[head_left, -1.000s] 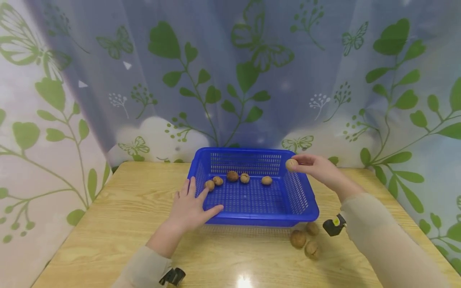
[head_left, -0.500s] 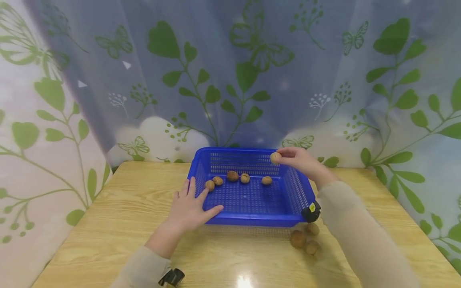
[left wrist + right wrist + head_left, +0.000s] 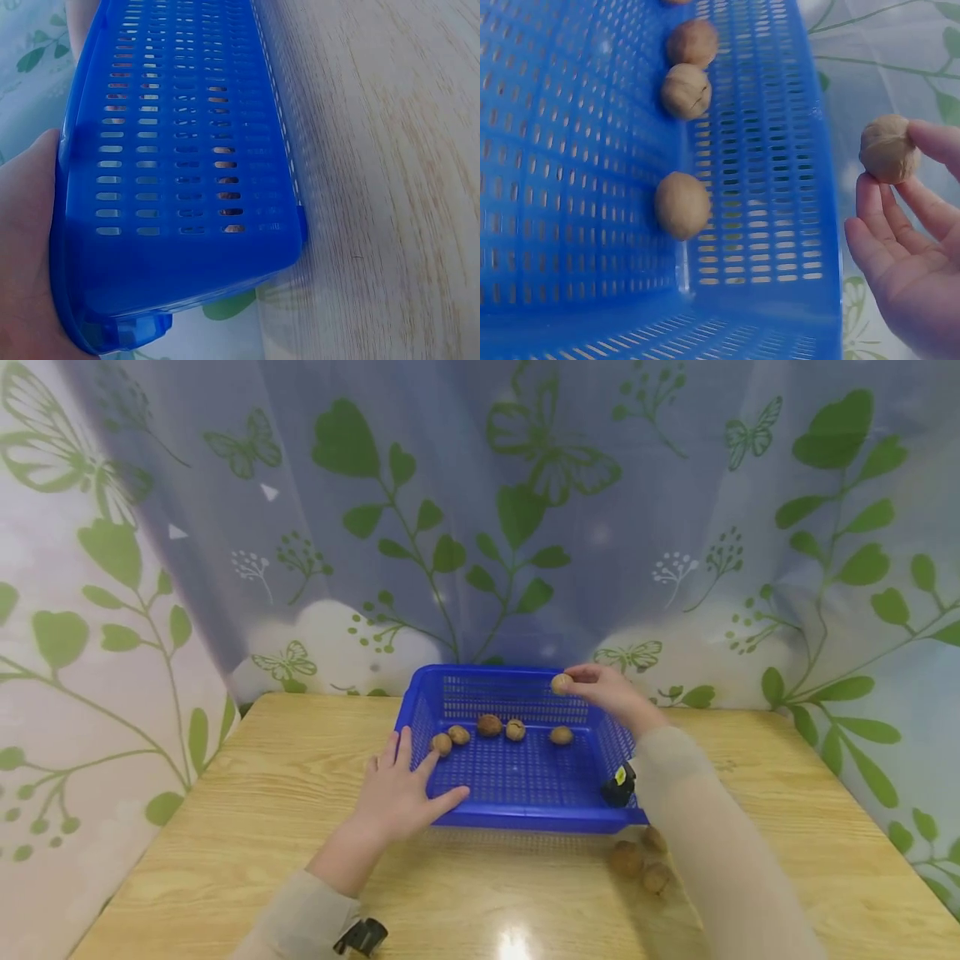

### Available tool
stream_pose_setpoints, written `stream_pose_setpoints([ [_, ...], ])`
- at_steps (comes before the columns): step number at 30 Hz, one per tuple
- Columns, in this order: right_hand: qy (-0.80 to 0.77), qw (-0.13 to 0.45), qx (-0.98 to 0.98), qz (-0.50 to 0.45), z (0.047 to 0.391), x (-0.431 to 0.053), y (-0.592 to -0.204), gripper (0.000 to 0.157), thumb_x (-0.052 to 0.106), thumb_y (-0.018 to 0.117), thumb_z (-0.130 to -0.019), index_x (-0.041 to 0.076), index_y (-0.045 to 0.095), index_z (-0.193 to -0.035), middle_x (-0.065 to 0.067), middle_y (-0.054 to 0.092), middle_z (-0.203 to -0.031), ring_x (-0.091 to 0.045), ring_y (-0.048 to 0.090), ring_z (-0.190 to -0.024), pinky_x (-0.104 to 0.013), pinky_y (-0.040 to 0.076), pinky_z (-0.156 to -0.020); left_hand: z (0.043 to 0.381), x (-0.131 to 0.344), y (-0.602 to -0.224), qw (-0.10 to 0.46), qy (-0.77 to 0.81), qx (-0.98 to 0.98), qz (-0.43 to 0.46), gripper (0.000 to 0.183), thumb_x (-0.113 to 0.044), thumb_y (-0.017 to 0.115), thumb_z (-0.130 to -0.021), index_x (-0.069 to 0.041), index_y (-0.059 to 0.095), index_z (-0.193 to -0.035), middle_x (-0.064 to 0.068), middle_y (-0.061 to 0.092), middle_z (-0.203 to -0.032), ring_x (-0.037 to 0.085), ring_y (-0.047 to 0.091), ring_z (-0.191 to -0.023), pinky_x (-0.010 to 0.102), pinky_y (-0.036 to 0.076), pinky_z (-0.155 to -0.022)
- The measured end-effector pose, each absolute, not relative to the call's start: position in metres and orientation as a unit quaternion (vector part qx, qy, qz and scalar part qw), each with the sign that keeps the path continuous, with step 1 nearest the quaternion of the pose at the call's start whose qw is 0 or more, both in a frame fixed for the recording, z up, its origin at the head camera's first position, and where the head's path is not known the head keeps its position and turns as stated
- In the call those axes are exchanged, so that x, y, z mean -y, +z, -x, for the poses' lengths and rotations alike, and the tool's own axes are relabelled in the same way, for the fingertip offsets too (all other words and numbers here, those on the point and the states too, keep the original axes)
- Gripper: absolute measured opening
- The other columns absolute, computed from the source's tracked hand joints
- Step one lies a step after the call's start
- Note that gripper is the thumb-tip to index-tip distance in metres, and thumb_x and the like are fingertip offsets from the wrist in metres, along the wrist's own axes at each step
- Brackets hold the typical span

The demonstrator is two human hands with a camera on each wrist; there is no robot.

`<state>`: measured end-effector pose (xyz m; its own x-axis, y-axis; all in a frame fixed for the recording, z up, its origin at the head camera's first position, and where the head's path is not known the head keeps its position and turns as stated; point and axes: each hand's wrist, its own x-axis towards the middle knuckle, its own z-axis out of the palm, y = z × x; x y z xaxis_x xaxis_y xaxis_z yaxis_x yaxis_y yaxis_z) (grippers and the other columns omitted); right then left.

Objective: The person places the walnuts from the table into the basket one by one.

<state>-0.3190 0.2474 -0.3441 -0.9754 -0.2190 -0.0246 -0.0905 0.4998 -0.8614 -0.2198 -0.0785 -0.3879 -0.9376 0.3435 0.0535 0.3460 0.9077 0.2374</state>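
A walnut [image 3: 561,684] is pinched between the thumb and fingertips of my right hand [image 3: 609,695], above the back rim of the blue plastic basket [image 3: 525,817]. The right wrist view shows this held walnut [image 3: 890,148] up close, its shell ridged and pale brown. My left hand [image 3: 397,795] rests on the basket's left rim near the front corner, fingers spread and straight. Inside the basket several walnuts lie along the back and left, among them a dark one [image 3: 489,725], a cracked one [image 3: 686,91] and a smooth one [image 3: 682,205].
Three walnuts [image 3: 626,860] sit on the wooden table [image 3: 480,893] by the basket's front right corner, partly beside my right sleeve [image 3: 705,827]. A patterned curtain [image 3: 450,527] hangs right behind the table's back edge.
My right hand has carried the walnut leftward and slightly up, from the basket's back right corner along its back rim. The left hand stays on the rim.
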Motion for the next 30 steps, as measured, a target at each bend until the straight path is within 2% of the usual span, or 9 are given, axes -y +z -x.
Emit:
stream_pose_setpoints([
  [4,-0.478,0.08,-0.872,0.066,0.324,-0.242,-0.354,0.059,0.03,0.065,-0.088,-0.002,0.045,-0.134,-0.021,0.046,-0.135,-0.036,0.04,-0.126,-0.049,0.032,-0.102,0.219,0.079,-0.389,0.003,-0.127,0.977,0.172,0.088,-0.075,0.036,-0.083,-0.01,0.04,-0.142,0.029,0.009,-0.15,0.042,0.001,-0.138,0.064,0.013,-0.103],
  [10,-0.469,0.095,-0.876,0.066,0.328,-0.239,-0.367,0.059,0.023,0.066,-0.088,-0.004,0.043,-0.135,-0.023,0.047,-0.134,-0.035,0.042,-0.125,-0.047,0.034,-0.101,0.22,0.08,-0.391,0.008,-0.127,0.977,0.172,0.088,-0.075,0.034,-0.083,-0.01,0.04,-0.142,0.029,0.008,-0.15,0.042,0.0,-0.138,0.064,0.014,-0.103],
  [18,-0.446,0.095,-0.885,0.1,0.326,-0.243,-0.372,0.052,0.019,0.064,-0.09,-0.009,0.046,-0.13,-0.028,0.047,-0.131,-0.039,0.043,-0.123,-0.048,0.036,-0.099,0.219,0.081,-0.389,0.014,-0.123,0.977,0.176,0.088,-0.075,0.035,-0.083,-0.01,0.041,-0.142,0.029,0.009,-0.15,0.042,0.001,-0.138,0.065,0.015,-0.102],
  [23,-0.451,0.093,-0.883,0.091,0.334,-0.25,-0.381,0.052,0.019,0.064,-0.089,-0.008,0.046,-0.13,-0.026,0.049,-0.131,-0.037,0.045,-0.122,-0.046,0.04,-0.096,0.219,0.079,-0.388,0.013,-0.126,0.976,0.175,0.087,-0.074,0.036,-0.083,-0.01,0.041,-0.142,0.029,0.009,-0.15,0.042,0.0,-0.138,0.064,0.016,-0.102],
  [30,-0.522,0.142,-0.84,0.044,0.336,-0.248,-0.381,0.052,0.009,0.056,-0.093,-0.011,0.035,-0.136,-0.029,0.042,-0.135,-0.032,0.058,-0.106,-0.038,0.048,-0.088,0.219,0.078,-0.387,0.012,-0.128,0.977,0.172,0.087,-0.075,0.036,-0.083,-0.011,0.04,-0.142,0.029,0.008,-0.15,0.041,0.0,-0.138,0.064,0.015,-0.102],
])
